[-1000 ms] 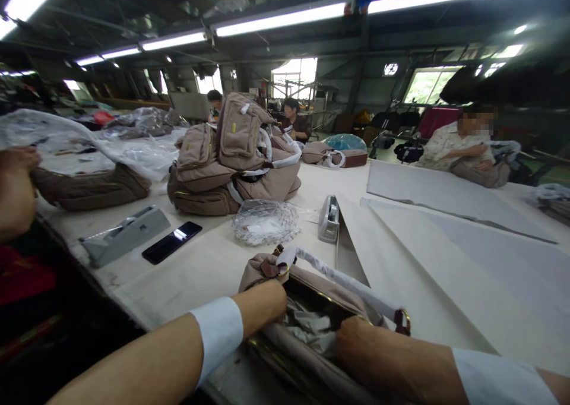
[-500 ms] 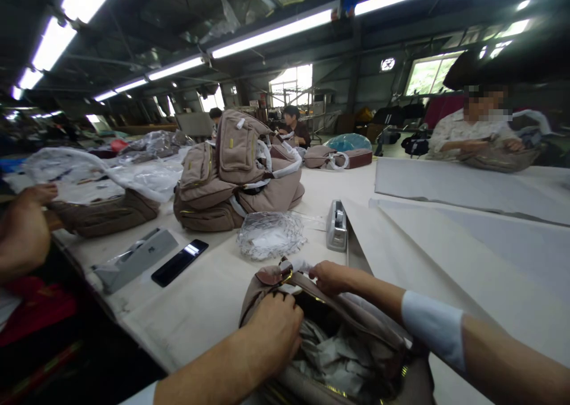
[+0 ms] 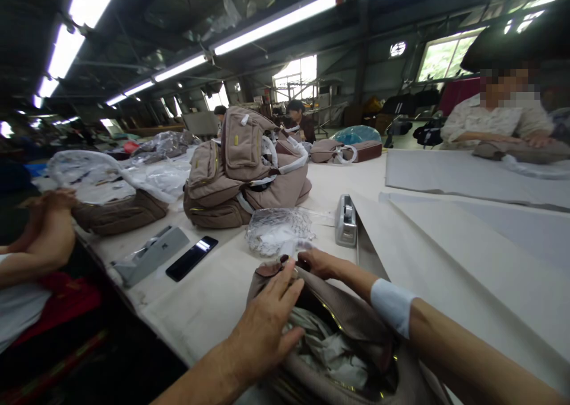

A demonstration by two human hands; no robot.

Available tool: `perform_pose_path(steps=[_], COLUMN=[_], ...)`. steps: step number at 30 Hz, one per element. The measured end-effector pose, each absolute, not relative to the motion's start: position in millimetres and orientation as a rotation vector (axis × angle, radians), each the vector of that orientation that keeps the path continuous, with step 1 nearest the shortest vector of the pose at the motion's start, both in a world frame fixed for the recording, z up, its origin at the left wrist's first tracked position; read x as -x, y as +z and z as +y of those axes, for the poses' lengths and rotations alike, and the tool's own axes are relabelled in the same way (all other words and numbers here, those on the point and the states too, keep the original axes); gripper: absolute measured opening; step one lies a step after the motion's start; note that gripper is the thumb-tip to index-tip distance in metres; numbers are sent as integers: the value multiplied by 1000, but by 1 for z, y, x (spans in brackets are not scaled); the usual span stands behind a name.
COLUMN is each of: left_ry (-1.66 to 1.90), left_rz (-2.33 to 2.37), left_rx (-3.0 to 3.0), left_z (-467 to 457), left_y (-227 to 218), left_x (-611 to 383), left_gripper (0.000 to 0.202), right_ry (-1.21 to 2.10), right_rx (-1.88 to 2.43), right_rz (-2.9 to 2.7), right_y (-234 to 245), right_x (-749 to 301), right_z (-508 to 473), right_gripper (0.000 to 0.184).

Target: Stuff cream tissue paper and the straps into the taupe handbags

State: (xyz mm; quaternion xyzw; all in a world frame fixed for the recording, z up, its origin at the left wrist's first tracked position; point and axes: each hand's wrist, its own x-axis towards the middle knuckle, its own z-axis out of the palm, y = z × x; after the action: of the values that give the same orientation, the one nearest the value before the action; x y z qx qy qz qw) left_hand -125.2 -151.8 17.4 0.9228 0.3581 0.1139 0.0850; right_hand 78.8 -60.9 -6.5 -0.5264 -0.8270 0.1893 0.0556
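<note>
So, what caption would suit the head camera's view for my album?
Left hand and right hand at an open bag, stuffing inside, a phone and piled bags beyond.

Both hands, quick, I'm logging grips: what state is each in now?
Left hand: open, over the edge of the brown bag.
Right hand: curled at its far edge; grip cannot be told.

The near end of the open bag (image 3: 366, 311) drops out of my view below; the left hand (image 3: 267, 316) covers part of its rim; whether the right hand (image 3: 319, 262) grips anything, I can't tell; the stuffing's (image 3: 332, 357) underside is hidden; the bag pile (image 3: 271, 197) mostly blocks a far worker (image 3: 220, 115).
</note>
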Motion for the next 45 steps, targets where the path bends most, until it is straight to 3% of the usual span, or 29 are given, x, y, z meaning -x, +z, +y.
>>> perform_pose_path(steps=[3,5,8,11,15,18,20,24,28,34,37,41,43,45], left_ry=[560,684,789,897,990,961,950,898,854,842,864,1177,1283,1081], left_rz=[1277,1434,1444,1368,1292,1249,1252,1191,1211,1359,1433,1408,1197,872], left_rx=[-2755,-2696,-2520,-2374,-2247,-2264,-2225,-2116,-2103,-2133,-2175,-2424,-2663,-2902], left_z=[-140,-127,-106,-96,-103,-111,-113,-110,-108,-103,-99,-116,-139,-164], left_y=[20,18,10,6,9,13,17,23,21,12,-1,-19,-26,-34], left_x=[130,134,137,138,140,147,154,164,163,168,178,184,175,159], left_gripper=[61,68,69,50,38,35,33,34,39,38,37,48,58,72], right_ry=[357,275,649,1069,624,330,312,220,-19,193,165,154,87,-134], right_rx=[1777,1845,1817,1711,1736,1688,1633,1410,1076,1049,1093,1022,1265,1617], right_rz=[-2435,-2376,-2219,-1992,-2237,-2462,-2506,-2709,-2910,-2898,-2904,-2584,-2107,-1761], right_y=[32,61,83,60,0,-18,-16,-18,-40,-65,-46,24,48,44], right_x=[-85,-88,-79,-55,-23,-13,-15,-19,-14,-4,-8,-47,-84,-123], right_z=[-78,-94,-124,-154,-172,-164,-159,-161,-164,-149,-153,-185,-208,-228], right_gripper=[30,27,32,36,32,38,38,15,16,13,10,12,17,21])
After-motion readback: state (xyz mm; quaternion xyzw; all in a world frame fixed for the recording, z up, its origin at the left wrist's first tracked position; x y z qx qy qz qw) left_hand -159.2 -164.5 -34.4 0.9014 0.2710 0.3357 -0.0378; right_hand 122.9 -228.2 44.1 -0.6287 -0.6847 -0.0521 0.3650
